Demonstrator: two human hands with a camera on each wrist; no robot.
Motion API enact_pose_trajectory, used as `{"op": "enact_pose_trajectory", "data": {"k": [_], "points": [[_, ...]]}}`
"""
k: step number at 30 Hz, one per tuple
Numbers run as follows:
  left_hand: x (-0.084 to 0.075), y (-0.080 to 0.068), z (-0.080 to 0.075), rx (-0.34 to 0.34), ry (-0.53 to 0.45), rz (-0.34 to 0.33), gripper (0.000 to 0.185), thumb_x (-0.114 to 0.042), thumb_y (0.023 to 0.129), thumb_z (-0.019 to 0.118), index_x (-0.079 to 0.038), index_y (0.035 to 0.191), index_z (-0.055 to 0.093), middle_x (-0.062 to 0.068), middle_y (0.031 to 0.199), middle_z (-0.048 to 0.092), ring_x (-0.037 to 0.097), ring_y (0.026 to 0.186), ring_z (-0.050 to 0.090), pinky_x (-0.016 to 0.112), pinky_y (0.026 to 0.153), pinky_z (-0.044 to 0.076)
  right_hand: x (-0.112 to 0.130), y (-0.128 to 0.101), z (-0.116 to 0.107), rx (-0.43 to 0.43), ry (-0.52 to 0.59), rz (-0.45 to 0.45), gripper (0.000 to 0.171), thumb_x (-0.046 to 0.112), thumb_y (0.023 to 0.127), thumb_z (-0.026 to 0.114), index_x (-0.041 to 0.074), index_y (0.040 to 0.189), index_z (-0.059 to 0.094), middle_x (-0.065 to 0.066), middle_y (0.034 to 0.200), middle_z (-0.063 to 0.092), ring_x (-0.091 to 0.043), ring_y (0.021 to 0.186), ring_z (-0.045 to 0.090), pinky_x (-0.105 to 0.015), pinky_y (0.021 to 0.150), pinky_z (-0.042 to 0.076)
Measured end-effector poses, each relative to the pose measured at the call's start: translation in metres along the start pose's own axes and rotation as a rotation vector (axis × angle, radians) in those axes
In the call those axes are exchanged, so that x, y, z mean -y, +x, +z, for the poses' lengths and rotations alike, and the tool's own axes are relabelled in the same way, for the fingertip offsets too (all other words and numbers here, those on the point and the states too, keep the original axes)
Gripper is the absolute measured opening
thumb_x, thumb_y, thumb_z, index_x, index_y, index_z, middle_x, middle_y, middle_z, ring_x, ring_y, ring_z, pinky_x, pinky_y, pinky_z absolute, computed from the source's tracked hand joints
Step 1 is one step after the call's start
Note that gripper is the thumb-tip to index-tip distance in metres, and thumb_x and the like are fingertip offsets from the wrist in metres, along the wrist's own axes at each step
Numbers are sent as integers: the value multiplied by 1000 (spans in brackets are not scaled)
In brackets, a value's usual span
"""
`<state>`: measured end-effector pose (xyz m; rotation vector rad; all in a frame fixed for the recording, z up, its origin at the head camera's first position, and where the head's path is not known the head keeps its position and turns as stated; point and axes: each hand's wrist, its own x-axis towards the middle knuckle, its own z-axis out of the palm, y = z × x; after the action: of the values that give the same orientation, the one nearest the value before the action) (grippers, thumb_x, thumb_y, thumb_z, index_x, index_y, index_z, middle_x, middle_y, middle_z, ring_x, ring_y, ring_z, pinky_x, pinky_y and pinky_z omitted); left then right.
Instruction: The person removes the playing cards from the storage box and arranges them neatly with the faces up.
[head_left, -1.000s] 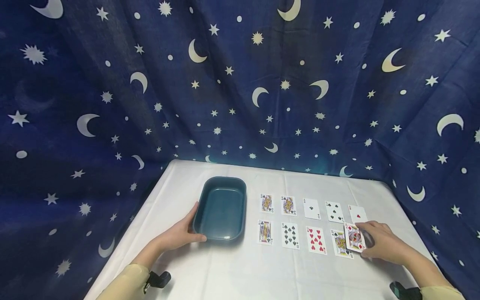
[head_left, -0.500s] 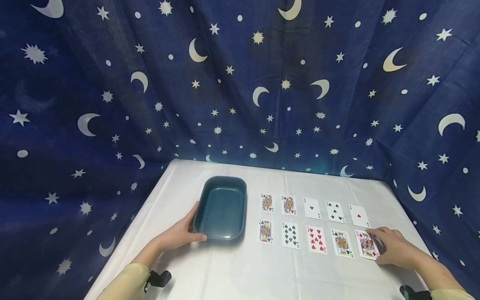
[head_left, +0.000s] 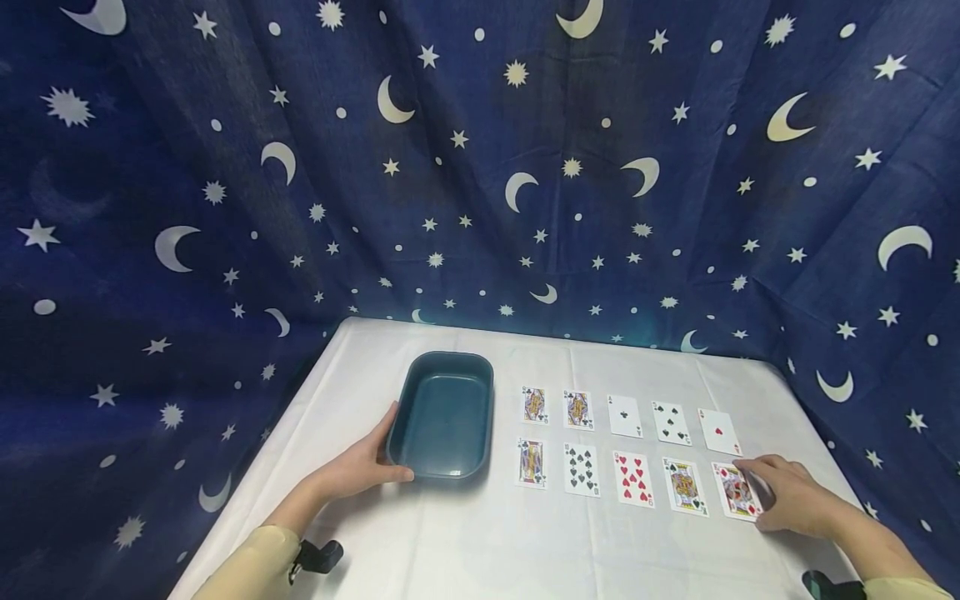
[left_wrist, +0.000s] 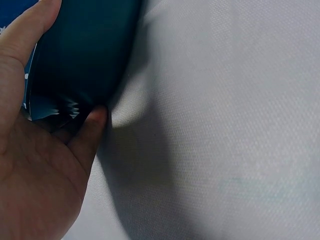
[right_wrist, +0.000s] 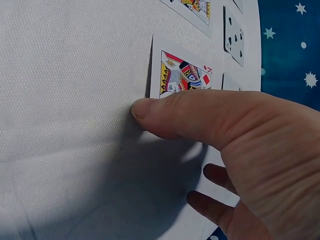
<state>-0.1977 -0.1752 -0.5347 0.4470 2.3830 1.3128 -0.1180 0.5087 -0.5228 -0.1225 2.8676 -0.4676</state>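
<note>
My left hand (head_left: pixel 362 462) grips the near left corner of a dark teal plastic bin (head_left: pixel 442 477), thumb at its near side and fingers along its left wall. In the left wrist view the thumb and fingertips meet the bin's wall (left_wrist: pixel 82 45). At the right end of the near card row, my right hand (head_left: pixel 797 498) pinches the king of diamonds (head_left: pixel 737 492) by its edges. The right wrist view has the thumb along the near edge of this face-up playing card (right_wrist: pixel 185 75); part of it is hidden behind the thumb.
Face-up playing cards lie in two rows right of the bin. An ace of hearts (head_left: pixel 720 432) is behind the held card, a black-suited king (head_left: pixel 684 487) left of it. A starry blue curtain (head_left: pixel 480 208) hangs behind the white-covered table (head_left: pixel 510 542).
My right hand has carried the king of diamonds rightward from over the neighbouring king to the row's end, lowering it onto the cloth. My left hand and the bin stay put.
</note>
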Motion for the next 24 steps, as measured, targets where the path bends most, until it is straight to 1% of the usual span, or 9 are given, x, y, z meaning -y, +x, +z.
{"op": "enact_pose_trajectory", "data": {"k": [6,15,18,24], "points": [[0,0,0,-4,6,-7,124,-36,83,87,-23,166,-5,6,172,-1,30,154,16,50,121,26,0,0,-1,5,5,2,91,16,56,90,-7,137,54,-33,131,49,-53,115,44,-77,93,39],[1,0,0,-6,12,-4,125,-38,83,87,-23,166,-5,5,172,-1,29,155,11,50,122,22,-2,-1,0,16,18,8,91,17,57,90,-6,138,54,-32,130,48,-54,114,44,-78,92,39],[1,0,0,-3,13,-4,125,-38,83,87,-24,166,-5,5,172,-2,29,155,11,51,122,22,-1,0,-1,20,21,17,92,17,56,90,-6,138,54,-33,130,48,-55,115,44,-78,93,38],[-1,0,0,-4,12,-9,124,-38,83,87,-24,166,-5,4,172,-3,28,155,9,50,123,20,1,-1,-1,42,31,40,92,16,58,90,-7,139,53,-33,132,46,-56,116,43,-79,94,38]]}}
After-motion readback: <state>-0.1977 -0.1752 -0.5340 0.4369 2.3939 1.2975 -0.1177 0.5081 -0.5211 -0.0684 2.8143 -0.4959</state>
